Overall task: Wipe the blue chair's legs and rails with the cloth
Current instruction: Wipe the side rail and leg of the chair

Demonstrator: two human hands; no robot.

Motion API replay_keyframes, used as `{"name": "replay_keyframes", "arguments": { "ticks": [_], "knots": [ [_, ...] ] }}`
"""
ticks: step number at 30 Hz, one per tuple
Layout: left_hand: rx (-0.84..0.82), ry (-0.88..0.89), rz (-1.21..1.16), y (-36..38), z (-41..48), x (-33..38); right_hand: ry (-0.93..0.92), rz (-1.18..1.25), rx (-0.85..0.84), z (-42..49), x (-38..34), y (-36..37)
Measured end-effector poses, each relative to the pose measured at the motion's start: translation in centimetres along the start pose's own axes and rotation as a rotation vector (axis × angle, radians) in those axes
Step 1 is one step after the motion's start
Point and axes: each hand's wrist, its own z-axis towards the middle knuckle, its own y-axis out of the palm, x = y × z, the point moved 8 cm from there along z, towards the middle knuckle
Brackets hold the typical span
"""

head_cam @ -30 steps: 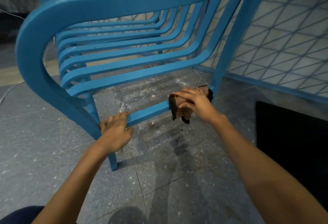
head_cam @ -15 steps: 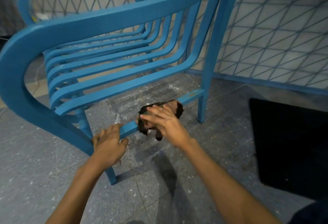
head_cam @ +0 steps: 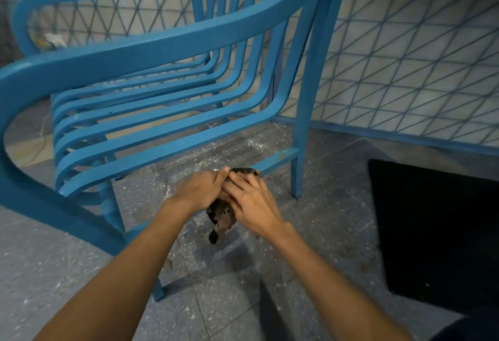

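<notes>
The blue chair [head_cam: 167, 51] with its slatted seat fills the upper left. Its low side rail [head_cam: 278, 159] runs from the near leg [head_cam: 158, 290] to the far leg [head_cam: 297, 175]. Both hands meet at the middle of this rail, around a dark brown cloth [head_cam: 222, 219]. My left hand [head_cam: 201, 192] grips the cloth from the left, its fingertips on the top of the bundle. My right hand [head_cam: 251, 203] holds the cloth from the right with its fingers spread over it. A tail of cloth hangs below the hands. The rail under the hands is hidden.
A black mat [head_cam: 432, 232] lies on the floor to the right. A blue lattice fence [head_cam: 405, 57] stands behind the chair. The grey speckled floor [head_cam: 67, 273] under the seat is dusty and scratched.
My left hand let go of the rail near the near leg and moved right to join the right hand on the cloth. The right hand slid the cloth left along the rail.
</notes>
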Motion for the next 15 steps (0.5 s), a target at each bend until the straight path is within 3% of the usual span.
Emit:
{"name": "replay_keyframes", "arguments": {
  "ticks": [3, 7, 10, 12, 15],
  "knots": [
    [0.069, -0.009, -0.022, 0.3, -0.4, -0.7, -0.029, -0.073, -0.046, 1.2, 1.8, -0.6],
    [0.173, 0.085, 0.264, 0.9, -1.1, -0.6, 0.101, -0.048, -0.145, 1.5, 8.3, -0.9],
    [0.158, 0.108, 0.302, 1.3, -0.7, -0.7, 0.223, 0.025, -0.171, 1.7, 13.0, -2.1],
    [0.137, 0.102, 0.291, 1.5, -0.3, -0.9, 0.313, 0.122, -0.121, 1.5, 14.2, -2.5],
    [0.155, 0.104, 0.321, 1.6, -0.2, -0.8, 0.469, 0.256, 0.095, -0.6, 12.3, -2.0]
  ]
}}
